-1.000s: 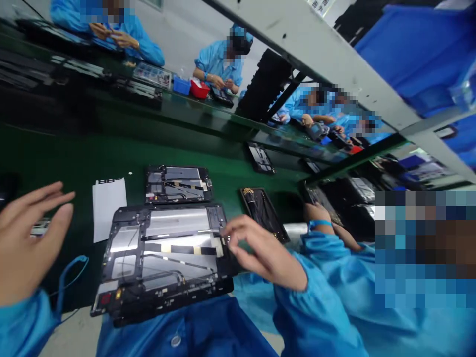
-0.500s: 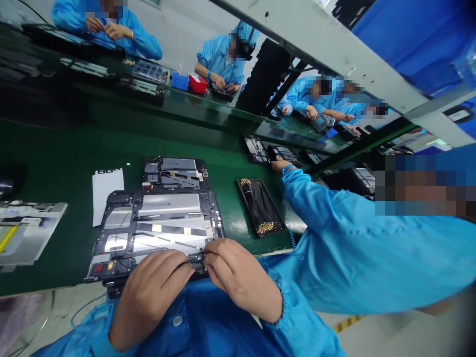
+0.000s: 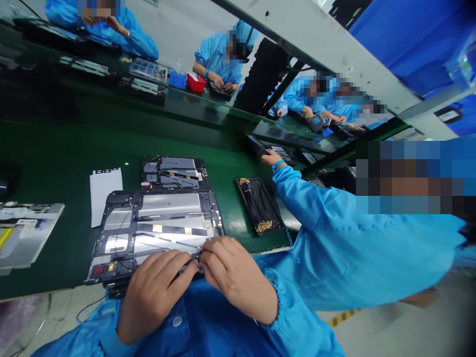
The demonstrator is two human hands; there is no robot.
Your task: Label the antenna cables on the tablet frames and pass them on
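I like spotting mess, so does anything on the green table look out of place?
A tiny white scrap lies loose on the green table, beyond the white sheet; it seems to belong to nothing nearby. I see no spill.

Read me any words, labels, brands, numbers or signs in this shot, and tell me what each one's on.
No text can be read here.
Black-framed, open flat device with silver metal plates, nearest the person: its small pale markings are too small to read.
Silver flat panel with a yellow strip, at the left edge: its blue marks are too blurred to read.
White rectangular sheet: no lettering can be made out.
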